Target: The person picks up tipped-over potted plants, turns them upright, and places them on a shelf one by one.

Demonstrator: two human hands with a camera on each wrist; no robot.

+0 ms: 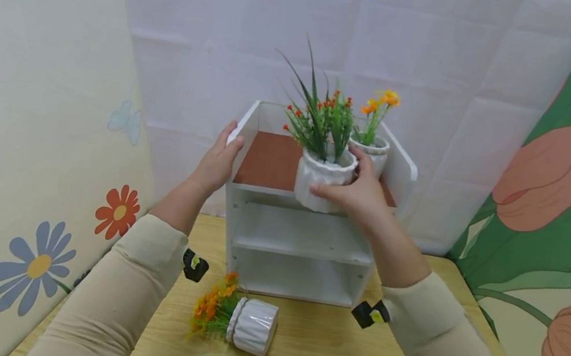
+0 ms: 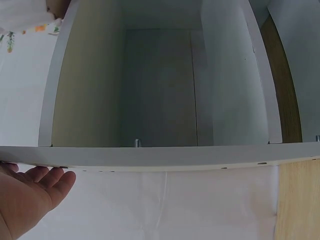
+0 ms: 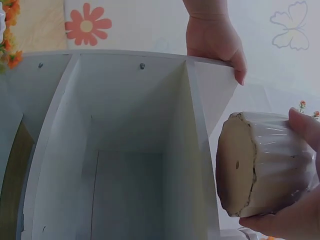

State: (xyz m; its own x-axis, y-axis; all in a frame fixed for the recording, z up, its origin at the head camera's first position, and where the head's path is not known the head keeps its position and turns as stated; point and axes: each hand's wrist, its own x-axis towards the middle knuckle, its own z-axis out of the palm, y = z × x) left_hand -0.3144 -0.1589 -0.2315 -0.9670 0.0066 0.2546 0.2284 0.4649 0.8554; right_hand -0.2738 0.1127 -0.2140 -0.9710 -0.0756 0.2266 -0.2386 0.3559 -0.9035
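My right hand (image 1: 367, 195) grips a white fluted flower pot (image 1: 319, 178) with green leaves and small red flowers, thumb on the near side. The right wrist view shows the underside of this pot (image 3: 237, 165), raised at the front edge of the shelf's top. My left hand (image 1: 216, 162) holds the left side panel of the white shelf unit (image 1: 306, 232), its fingers (image 2: 60, 185) along the outer face and thumb over the edge. Behind the held pot, on the brown top board (image 1: 268, 162), stands a second white pot (image 1: 379, 150) with orange flowers.
On the wooden table (image 1: 325, 350), before the shelf, a third white pot (image 1: 255, 326) lies on its side with orange flowers (image 1: 212, 304) pointing left. A raised right side panel (image 1: 402, 161) bounds the top board. A white cloth (image 1: 280, 26) hangs behind.
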